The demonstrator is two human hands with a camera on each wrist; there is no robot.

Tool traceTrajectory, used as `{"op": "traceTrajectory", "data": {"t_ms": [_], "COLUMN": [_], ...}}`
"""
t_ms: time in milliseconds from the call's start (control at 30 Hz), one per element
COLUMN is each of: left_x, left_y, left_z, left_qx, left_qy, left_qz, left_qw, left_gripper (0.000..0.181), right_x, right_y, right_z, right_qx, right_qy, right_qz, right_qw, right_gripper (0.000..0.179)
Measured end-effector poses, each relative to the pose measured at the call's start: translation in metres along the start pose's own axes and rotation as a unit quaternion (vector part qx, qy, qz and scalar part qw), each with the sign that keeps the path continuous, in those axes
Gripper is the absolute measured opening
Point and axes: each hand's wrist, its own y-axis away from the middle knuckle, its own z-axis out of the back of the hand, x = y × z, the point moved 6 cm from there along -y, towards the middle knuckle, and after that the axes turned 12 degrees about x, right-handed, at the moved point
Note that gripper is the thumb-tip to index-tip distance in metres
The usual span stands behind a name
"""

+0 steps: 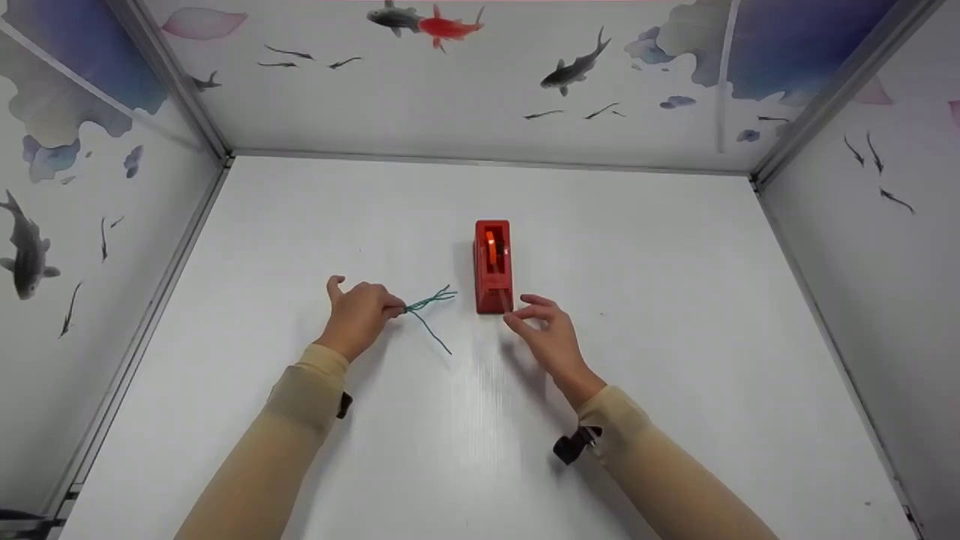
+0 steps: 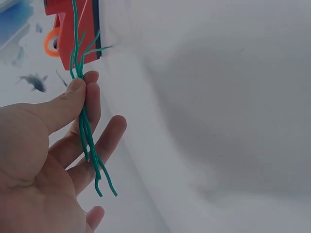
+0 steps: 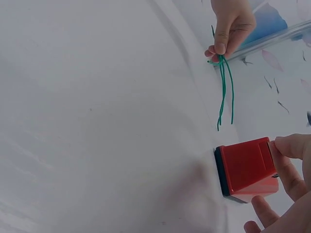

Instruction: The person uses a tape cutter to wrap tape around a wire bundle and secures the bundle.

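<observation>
Between thumb and forefinger, my left hand [image 1: 355,316] pinches a small bundle of thin green wires [image 1: 430,301]. Their loose ends stick out on both sides of the fingers in the left wrist view, and one strand splays away from the others. To the right of the bundle stands a red tape dispenser [image 1: 486,302] with an orange tape core [image 1: 491,249] inside. My right hand [image 1: 553,343] is at the dispenser's near end, thumb and forefinger pinching the end of a clear strip of tape [image 1: 505,301]. The remaining fingers are spread away from the dispenser.
Everything is on a white table [image 1: 420,457]. White panels painted with fish and blue patches, such as the back panel [image 1: 465,112], enclose it on the left, back and right. Dark wrist cameras, one of them a black device [image 1: 574,444], sit under both sleeves.
</observation>
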Motion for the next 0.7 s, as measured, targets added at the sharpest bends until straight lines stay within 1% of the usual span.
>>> {"op": "traceTrajectory", "data": {"t_ms": [100, 267, 333, 467, 567, 700], "left_x": [-0.005, -0.015, -0.02, -0.03, -0.036, -0.041], "left_y": [0.0, 0.001, 0.001, 0.001, 0.001, 0.004], "left_z": [-0.001, -0.005, -0.006, -0.01, -0.013, -0.019], "left_qx": [-0.004, 0.001, 0.002, 0.003, 0.008, 0.023], "left_qy": [-0.002, 0.002, 0.0, -0.01, -0.012, -0.009], "left_qz": [-0.012, -0.018, -0.021, -0.029, -0.033, -0.043], "left_qw": [0.9999, 0.9998, 0.9998, 0.9995, 0.9994, 0.9988], "left_gripper": [0.016, 0.015, 0.015, 0.016, 0.016, 0.014], "right_x": [0.002, 0.005, 0.008, 0.014, 0.016, 0.015], "right_y": [0.0, 0.001, 0.002, 0.002, 0.003, 0.007], "right_z": [0.001, 0.001, 0.002, 0.003, 0.003, 0.002], "right_qx": [-0.007, -0.01, -0.01, -0.004, 0.004, 0.011], "right_qy": [-0.002, 0.002, 0.003, -0.008, -0.018, -0.022], "right_qz": [0.004, -0.016, -0.018, -0.011, -0.01, -0.017], "right_qw": [1.0, 0.9998, 0.9998, 0.9999, 0.9998, 0.9996], "right_gripper": [0.022, 0.019, 0.018, 0.016, 0.016, 0.018]}}
